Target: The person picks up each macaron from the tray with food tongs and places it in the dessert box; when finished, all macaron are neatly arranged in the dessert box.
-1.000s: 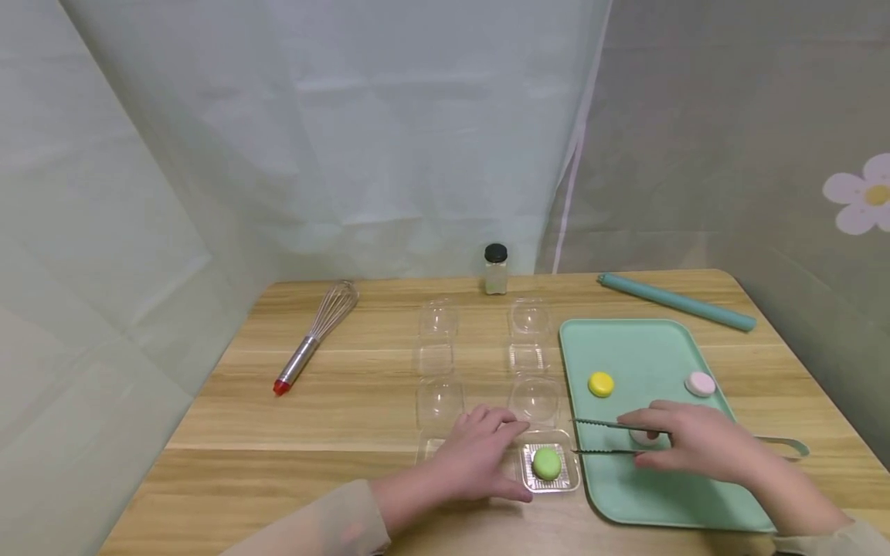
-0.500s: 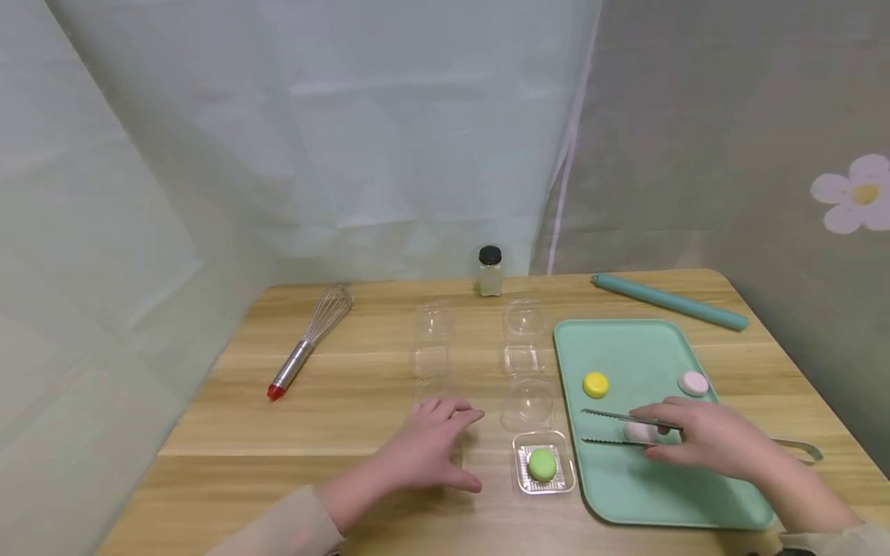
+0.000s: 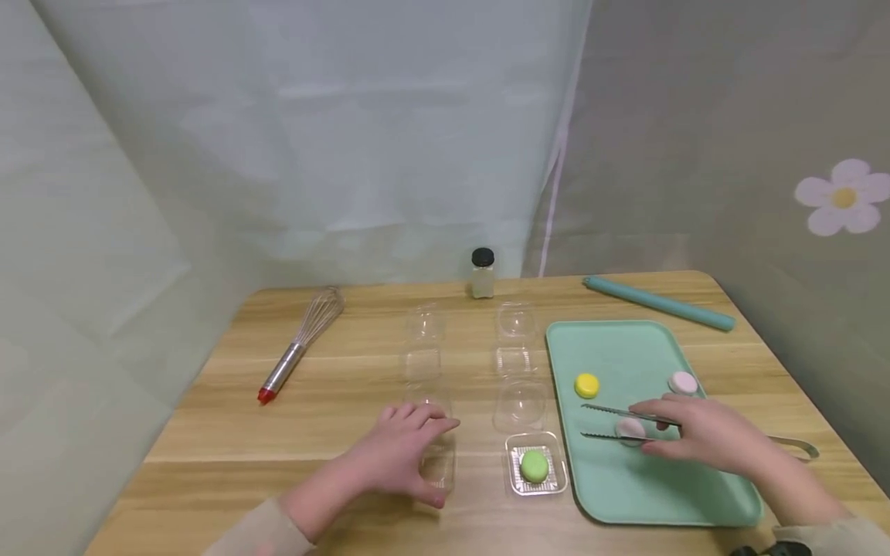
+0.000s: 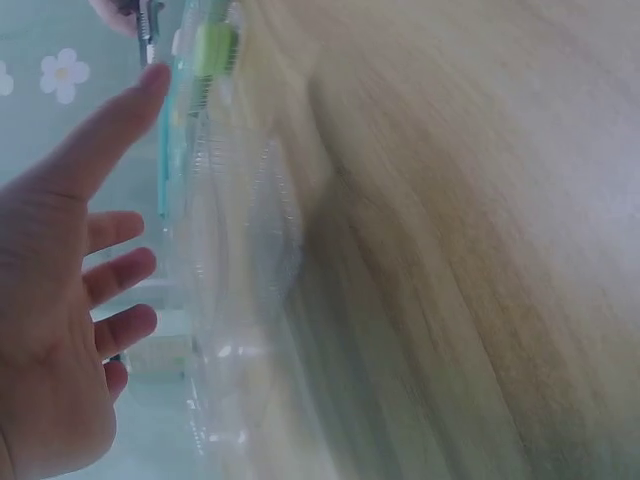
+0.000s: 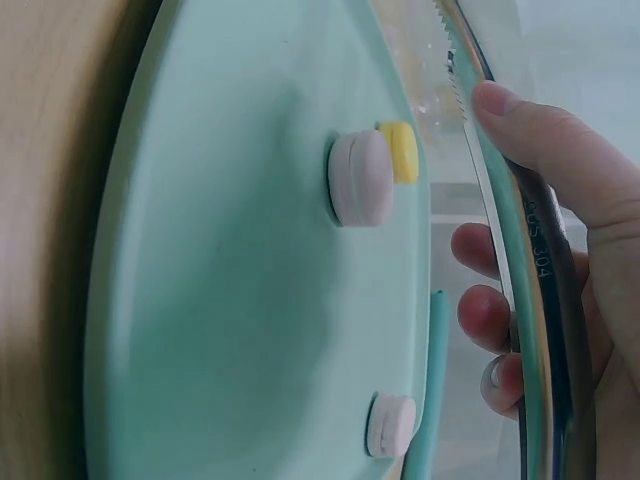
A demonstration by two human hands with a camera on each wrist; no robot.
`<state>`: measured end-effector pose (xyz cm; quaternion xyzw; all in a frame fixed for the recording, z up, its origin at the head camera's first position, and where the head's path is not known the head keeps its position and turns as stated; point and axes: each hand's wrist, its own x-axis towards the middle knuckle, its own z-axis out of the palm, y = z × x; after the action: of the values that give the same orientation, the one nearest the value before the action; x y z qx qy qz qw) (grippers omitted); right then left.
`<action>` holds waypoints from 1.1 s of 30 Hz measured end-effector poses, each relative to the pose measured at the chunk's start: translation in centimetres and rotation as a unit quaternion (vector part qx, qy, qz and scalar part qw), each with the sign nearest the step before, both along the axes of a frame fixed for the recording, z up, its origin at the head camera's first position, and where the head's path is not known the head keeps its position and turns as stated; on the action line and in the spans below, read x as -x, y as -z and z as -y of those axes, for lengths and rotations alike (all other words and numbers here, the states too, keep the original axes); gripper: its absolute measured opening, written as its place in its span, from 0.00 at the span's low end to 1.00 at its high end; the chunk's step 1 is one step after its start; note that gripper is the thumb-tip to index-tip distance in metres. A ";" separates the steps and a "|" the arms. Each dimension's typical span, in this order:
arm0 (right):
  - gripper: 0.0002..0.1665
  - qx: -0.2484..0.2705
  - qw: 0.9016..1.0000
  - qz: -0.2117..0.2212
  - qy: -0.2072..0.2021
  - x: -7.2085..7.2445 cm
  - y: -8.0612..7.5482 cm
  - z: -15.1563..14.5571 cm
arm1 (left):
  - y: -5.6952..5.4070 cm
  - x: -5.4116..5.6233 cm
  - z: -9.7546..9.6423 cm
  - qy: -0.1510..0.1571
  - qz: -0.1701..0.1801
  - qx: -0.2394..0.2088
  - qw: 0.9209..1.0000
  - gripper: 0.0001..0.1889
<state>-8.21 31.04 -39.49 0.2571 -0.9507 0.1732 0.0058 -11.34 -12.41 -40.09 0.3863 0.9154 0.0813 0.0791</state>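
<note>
My right hand (image 3: 716, 436) grips steel tongs (image 5: 548, 270) above a mint green tray (image 3: 667, 494). The tongs' two arms are apart. A pale pink macaron (image 5: 362, 180) lies on the tray, seen between and below them in the head view, not pinched. A yellow macaron (image 3: 587, 385) and another pink macaron (image 3: 683, 383) sit farther back on the tray. My left hand (image 3: 392, 455), fingers spread and slightly bent, hovers by a clear plastic box (image 3: 439, 467) at the front left, holding nothing. A green macaron (image 3: 535, 466) sits in another open clear box (image 3: 510, 455).
More clear boxes with lids stand behind, such as one box base (image 3: 513, 361). A whisk (image 3: 300, 344) lies at the left. A black-capped jar (image 3: 483, 274) stands at the back, and a teal rolled cylinder (image 3: 657, 303) lies behind the tray.
My left hand has moved left, away from the box with the green macaron to the box at the front left. The right hand with the tongs shifts only slightly; the head view turns a little.
</note>
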 end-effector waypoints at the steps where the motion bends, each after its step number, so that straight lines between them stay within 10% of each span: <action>1: 0.26 0.000 1.000 -0.001 0.001 0.0 0.0 -0.2 | 0.0 0.0 0.0 0.003 -0.007 0.005 1.000 0.51; 33: 0.25 -0.041 0.997 0.058 0.028 -0.2 0.2 -5.4 | 0.0 0.1 1.9 0.014 -0.013 0.021 1.000 0.48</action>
<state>-8.06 36.48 -39.69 0.2197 -0.9627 0.1482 -0.0553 -11.46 -14.27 -40.09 0.3982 0.9124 0.0562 0.0760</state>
